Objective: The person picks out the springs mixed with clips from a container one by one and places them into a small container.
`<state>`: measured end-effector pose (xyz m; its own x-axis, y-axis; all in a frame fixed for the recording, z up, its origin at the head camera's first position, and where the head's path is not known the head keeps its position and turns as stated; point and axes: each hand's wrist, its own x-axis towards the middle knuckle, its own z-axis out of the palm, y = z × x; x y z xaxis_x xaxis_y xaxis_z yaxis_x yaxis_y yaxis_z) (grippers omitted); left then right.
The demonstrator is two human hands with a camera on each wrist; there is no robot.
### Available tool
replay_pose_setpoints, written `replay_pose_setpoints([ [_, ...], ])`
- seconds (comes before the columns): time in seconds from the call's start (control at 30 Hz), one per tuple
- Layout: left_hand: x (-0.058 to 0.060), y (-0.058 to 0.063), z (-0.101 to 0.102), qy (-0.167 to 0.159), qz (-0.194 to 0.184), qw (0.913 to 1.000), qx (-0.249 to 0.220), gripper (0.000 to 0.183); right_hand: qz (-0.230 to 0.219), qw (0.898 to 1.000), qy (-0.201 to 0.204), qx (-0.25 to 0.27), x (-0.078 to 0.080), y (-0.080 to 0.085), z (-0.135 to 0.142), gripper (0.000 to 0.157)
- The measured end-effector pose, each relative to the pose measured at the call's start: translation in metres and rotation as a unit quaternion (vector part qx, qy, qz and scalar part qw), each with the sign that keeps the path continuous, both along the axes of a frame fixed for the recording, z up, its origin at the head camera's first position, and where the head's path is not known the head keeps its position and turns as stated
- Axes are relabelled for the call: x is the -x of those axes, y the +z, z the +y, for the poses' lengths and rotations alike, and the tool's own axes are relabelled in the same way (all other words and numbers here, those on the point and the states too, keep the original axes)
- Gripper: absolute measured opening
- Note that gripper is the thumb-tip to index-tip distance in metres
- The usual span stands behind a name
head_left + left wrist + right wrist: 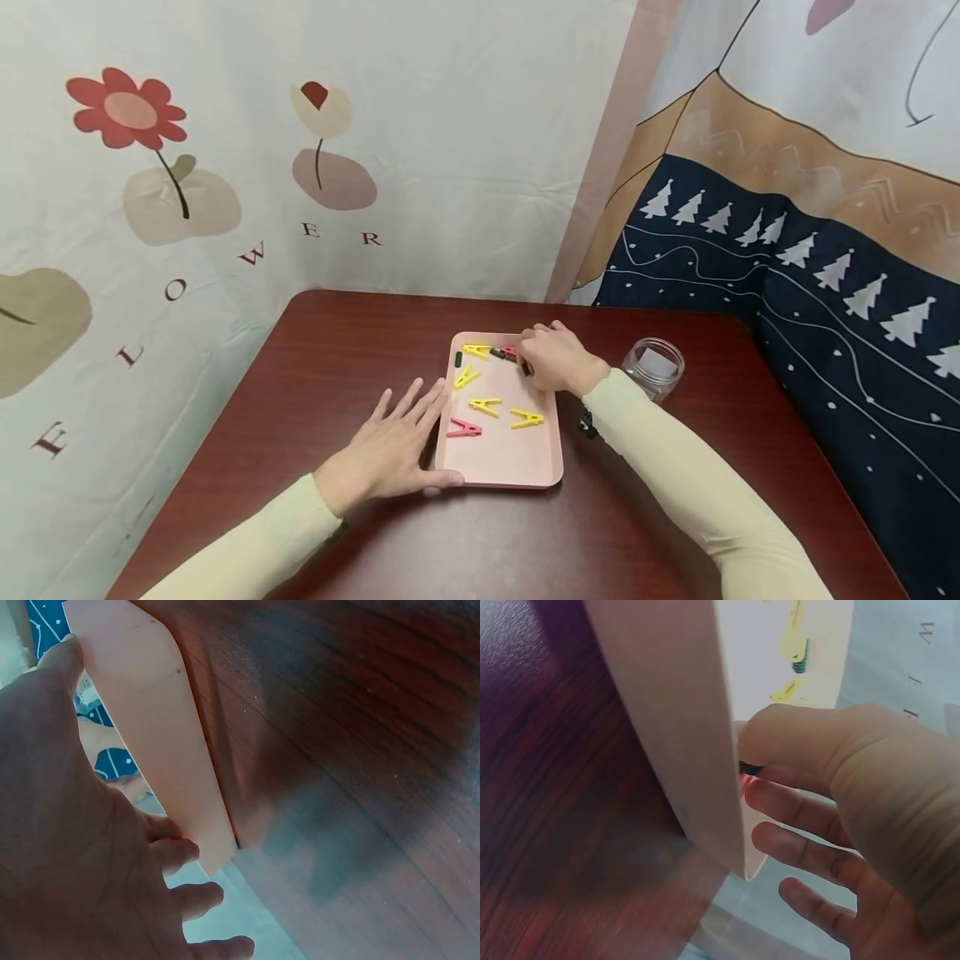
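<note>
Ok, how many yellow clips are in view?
4 yellow clips show in the tray: one at the far edge, one just nearer, one mid-tray, and one right of that. The right hand may hide others.

A reddish-brown wood-grain table carries 1 pink rectangular tray, lying flat, and 1 clear round jar, upright to the tray's right, apart from its far half. The tabletop extends past the tray on all 4 sides.

The rectangular pink tray lies flat, with a dark ridged piece pinched by the right hand toward one o'clock.
</note>
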<state>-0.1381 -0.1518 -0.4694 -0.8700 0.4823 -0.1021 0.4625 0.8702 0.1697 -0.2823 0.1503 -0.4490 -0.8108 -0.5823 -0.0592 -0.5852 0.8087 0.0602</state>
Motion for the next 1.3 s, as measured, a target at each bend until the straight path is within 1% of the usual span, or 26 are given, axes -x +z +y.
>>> replay_pose_setpoints([
  [0.27,-0.001,0.002,0.001,0.0,-0.001,1.0,0.004,0.135,0.02,0.999,-0.007,0.049,-0.008,0.011,0.006,0.025],
  [0.43,-0.002,0.002,0.001,0.002,-0.004,1.0,0.007,0.135,0.022,0.996,-0.018,0.08,-0.012,0.016,0.013,0.032],
  [0.6,-0.002,0.002,0.001,0.003,-0.005,1.0,0.004,0.135,0.039,0.994,-0.02,0.104,-0.019,0.019,0.022,0.036],
  [0.77,-0.003,0.003,0.001,0.004,-0.005,1.0,0.001,0.135,0.059,0.988,-0.017,0.141,-0.028,0.024,0.033,0.034],
  [0.87,-0.004,0.003,0.001,0.005,-0.005,1.0,-0.001,0.135,0.062,0.984,-0.02,0.166,-0.034,0.028,0.04,0.033],
  [0.97,-0.004,0.002,0.0,0.005,-0.005,1.0,0.0,0.136,0.059,0.981,-0.031,0.183,-0.038,0.03,0.048,0.033],
  [1.1,-0.003,0.001,-0.001,0.005,-0.004,1.0,-0.001,0.135,0.056,0.978,-0.048,0.196,-0.045,0.032,0.058,0.036],
  [1.3,-0.002,0.001,-0.001,0.002,0.0,1.0,0.0,0.135,0.065,0.972,-0.06,0.219,-0.053,0.035,0.074,0.039],
])
